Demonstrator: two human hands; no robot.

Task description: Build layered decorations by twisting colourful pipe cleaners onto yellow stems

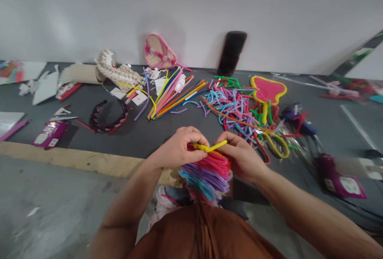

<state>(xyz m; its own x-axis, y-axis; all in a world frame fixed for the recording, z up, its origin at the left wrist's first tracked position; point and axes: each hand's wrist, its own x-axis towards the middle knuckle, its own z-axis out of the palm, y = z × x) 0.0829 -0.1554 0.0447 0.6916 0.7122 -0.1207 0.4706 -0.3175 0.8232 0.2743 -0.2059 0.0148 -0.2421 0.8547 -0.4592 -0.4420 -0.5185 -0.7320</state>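
A bundle of looped pipe cleaners (214, 167) in red, purple and blue rows hangs close to my body, just off the table's front edge. My left hand (187, 147) pinches the bundle's top edge, where a yellow pipe cleaner (218, 146) is wound along it. The free end of that yellow strand points right, between the thumb and bent fingers of my right hand (243, 156). My right fingers are closed around that end; part of their grip is hidden behind the bundle.
Short coloured pipe-cleaner pieces (230, 107) are heaped ahead on the right, near a pink and yellow fan shape (269, 89). Long pipe cleaners (176, 95) lie ahead. A phone (231, 53) leans on the wall. Purple glue-gun-like devices (341, 179) and cables lie right.
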